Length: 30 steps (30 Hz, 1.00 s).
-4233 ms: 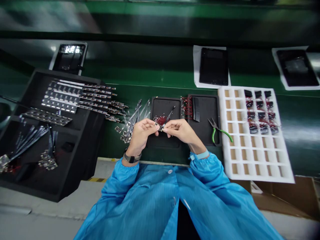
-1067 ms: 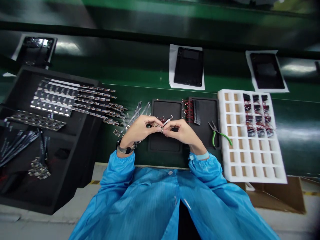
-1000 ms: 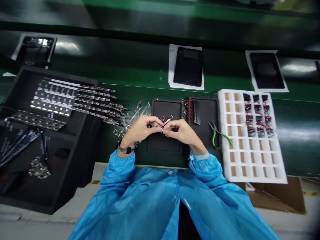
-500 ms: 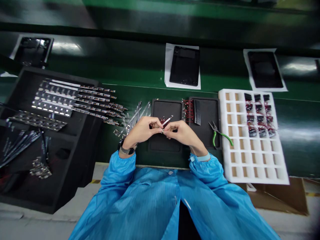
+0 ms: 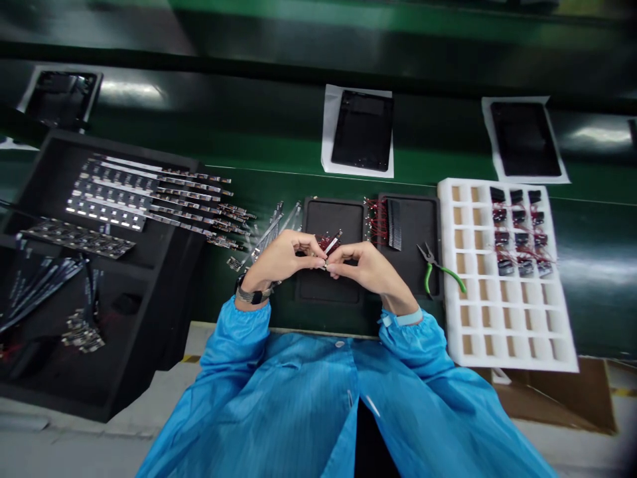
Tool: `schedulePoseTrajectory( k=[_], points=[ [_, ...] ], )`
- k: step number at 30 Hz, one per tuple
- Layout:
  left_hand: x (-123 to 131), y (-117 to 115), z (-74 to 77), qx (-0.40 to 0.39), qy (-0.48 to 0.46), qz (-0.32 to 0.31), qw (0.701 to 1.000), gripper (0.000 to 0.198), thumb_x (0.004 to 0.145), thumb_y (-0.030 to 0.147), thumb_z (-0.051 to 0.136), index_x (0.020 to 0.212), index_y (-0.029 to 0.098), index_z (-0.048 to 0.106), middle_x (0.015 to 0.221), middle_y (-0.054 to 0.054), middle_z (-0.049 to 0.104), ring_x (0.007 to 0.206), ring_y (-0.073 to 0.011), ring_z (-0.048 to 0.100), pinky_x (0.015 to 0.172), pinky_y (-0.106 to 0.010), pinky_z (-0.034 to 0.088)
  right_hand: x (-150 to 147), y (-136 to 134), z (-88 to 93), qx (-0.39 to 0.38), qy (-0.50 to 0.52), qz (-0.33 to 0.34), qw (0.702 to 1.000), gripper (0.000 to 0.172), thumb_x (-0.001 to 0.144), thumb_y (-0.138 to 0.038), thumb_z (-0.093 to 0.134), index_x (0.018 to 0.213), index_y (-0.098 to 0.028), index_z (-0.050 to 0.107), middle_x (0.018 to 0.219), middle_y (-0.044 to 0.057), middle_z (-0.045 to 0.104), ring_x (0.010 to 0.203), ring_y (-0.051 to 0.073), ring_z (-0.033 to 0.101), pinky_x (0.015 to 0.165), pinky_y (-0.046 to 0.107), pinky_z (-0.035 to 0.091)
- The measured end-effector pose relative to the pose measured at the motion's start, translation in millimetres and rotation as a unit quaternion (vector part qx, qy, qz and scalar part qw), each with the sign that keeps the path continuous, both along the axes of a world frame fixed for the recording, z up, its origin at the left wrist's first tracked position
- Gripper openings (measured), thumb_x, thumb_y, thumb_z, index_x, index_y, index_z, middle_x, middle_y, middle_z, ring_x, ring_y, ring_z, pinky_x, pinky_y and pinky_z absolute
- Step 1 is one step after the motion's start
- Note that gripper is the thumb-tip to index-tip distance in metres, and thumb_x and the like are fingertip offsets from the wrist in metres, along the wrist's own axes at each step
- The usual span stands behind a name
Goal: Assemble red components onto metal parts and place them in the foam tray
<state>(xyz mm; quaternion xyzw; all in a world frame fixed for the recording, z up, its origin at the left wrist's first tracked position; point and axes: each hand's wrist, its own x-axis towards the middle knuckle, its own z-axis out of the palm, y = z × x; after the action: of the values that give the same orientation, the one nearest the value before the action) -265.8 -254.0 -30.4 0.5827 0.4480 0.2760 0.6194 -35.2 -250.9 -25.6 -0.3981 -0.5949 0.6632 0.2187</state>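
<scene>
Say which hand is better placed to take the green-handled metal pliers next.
Probably the right hand: it is nearer the green-handled metal pliers; the left hand sits farther off. Both seem to hold a slim pale strip.

A thin strip (image 5: 333, 241) is pinched between the left hand (image 5: 283, 257) and right hand (image 5: 367, 265); green-handled pliers (image 5: 430, 260) are placed to the right.

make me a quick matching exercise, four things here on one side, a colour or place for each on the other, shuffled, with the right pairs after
Column one
1. left hand
2. right hand
3. strip
4. pliers

Column two
A. green handles
B. pale blue wristband
C. between the two hands
D. dark wristband

Pairs: 1-D, 2-B, 3-C, 4-A
</scene>
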Motion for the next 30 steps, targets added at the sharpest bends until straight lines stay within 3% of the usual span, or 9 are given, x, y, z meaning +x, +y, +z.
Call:
schedulePoseTrajectory(
  k=[13, 17, 20, 23, 26, 28, 30],
  points=[
    [7, -1, 4.5, 0.004, -0.003, 0.000, 1.000, 0.011, 0.079, 0.026, 0.084, 0.082, 0.016, 0.078, 0.078, -0.005, 0.078, 0.073, -0.0172, 0.070, 0.070, -0.029, 0.053, 3, 0, 1.1, 0.039, -0.009, 0.013, 0.999, 0.024, 0.089, -0.040, 0.079, 0.084, -0.017, 0.078, 0.073, 0.003, 0.076, 0.068, 0.017, 0.069, 0.071, 0.030, 0.056],
    [10, -2, 26.9, 0.043, 0.026, 0.020, 0.999, 0.011, 0.082, 0.025, 0.082, 0.084, 0.017, 0.075, 0.080, -0.004, 0.077, 0.075, -0.0174, 0.070, 0.073, -0.029, 0.054, 12, 3, 12.8, 0.124, -0.020, -0.021, 0.992, 0.018, 0.090, -0.037, 0.079, 0.094, -0.020, 0.080, 0.092, 0.005, 0.081, 0.087, 0.022, 0.075, 0.089, 0.036, 0.057],
    [20, 3, 58.1, 0.094, 0.032, 0.062, 0.993, 0.010, 0.084, 0.022, 0.080, 0.089, 0.017, 0.072, 0.082, -0.004, 0.075, 0.078, -0.0178, 0.071, 0.074, -0.029, 0.056, 39, 8, 19.4, 0.191, -0.037, -0.126, 0.973, 0.024, 0.092, -0.038, 0.078, 0.111, -0.022, 0.079, 0.111, 0.007, 0.080, 0.108, 0.026, 0.073, 0.103, 0.042, 0.053],
    [36, 22, 88.6, 0.158, 0.015, 0.089, 0.983, 0.025, 0.083, 0.014, 0.077, 0.108, 0.017, 0.073, 0.086, -0.003, 0.074, 0.077, -0.0162, 0.069, 0.074, -0.029, 0.056, 73, 16, 14.1, 0.236, -0.097, -0.236, 0.938, 0.025, 0.095, -0.041, 0.073, 0.110, -0.021, 0.077, 0.107, 0.008, 0.079, 0.102, 0.026, 0.072, 0.096, 0.041, 0.055],
    [58, 60, 106.1, 0.210, -0.003, 0.099, 0.973, 0.032, 0.081, 0.003, 0.073, 0.111, 0.013, 0.076, 0.087, -0.002, 0.071, 0.074, -0.0134, 0.067, 0.074, -0.029, 0.054, 99, 23, -2.0, 0.249, -0.168, -0.257, 0.918, 0.025, 0.093, -0.042, 0.073, 0.100, -0.019, 0.076, 0.093, 0.007, 0.077, 0.084, 0.022, 0.067, 0.081, 0.037, 0.054],
    [73, 93, 106.1, 0.229, -0.010, 0.120, 0.966, 0.029, 0.079, -0.003, 0.069, 0.103, 0.010, 0.078, 0.084, -0.002, 0.068, 0.071, -0.0118, 0.065, 0.073, -0.029, 0.053, 108, 26, -14.1, 0.240, -0.206, -0.232, 0.920, 0.025, 0.092, -0.043, 0.073, 0.094, -0.018, 0.073, 0.082, 0.005, 0.071, 0.074, 0.020, 0.061, 0.072, 0.034, 0.049],
    [86, 130, 95.4, 0.227, -0.020, 0.159, 0.961, 0.026, 0.078, -0.006, 0.067, 0.097, 0.008, 0.077, 0.081, -0.002, 0.065, 0.069, -0.0114, 0.064, 0.073, -0.030, 0.054, 111, 28, -24.0, 0.239, -0.243, -0.191, 0.921, 0.025, 0.089, -0.043, 0.076, 0.091, -0.019, 0.070, 0.075, 0.002, 0.064, 0.070, 0.019, 0.057, 0.067, 0.032, 0.044]
  ],
)
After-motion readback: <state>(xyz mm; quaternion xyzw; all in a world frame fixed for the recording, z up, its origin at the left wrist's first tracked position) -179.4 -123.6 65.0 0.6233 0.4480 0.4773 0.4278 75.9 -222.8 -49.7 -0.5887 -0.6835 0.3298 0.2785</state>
